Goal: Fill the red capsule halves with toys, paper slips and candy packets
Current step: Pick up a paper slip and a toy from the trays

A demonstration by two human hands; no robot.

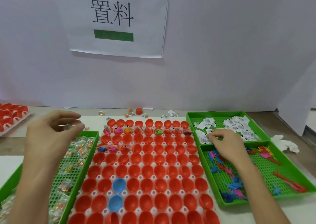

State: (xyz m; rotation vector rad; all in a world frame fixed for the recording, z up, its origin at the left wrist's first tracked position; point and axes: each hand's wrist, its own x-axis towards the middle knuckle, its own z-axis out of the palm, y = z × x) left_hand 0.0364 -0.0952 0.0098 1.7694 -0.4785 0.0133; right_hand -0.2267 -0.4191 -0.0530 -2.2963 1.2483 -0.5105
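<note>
Assembly line in miniature: red capsule halves (153, 169) sit mouth-up in a white holder (100, 177) at the centre of the counter (290, 122), supplies flanking so each hand draws from its own side; the left hand (51, 138) hovers above the candy tray (91, 155), fingers seemingly pinching a clear, blurred candy packet (68, 126); the right hand (224, 143) curls its fingers onto paper slips (236, 126), toys (220, 169) just nearer; most halves look empty.

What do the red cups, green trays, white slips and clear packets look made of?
The red capsule halves look like smooth, slightly glossy plastic, given their sheen. The green trays: rigid moulded plastic with perforated floors. The paper slips: thin printed paper. The candy packets: clear shiny film, probably plastic.
</note>
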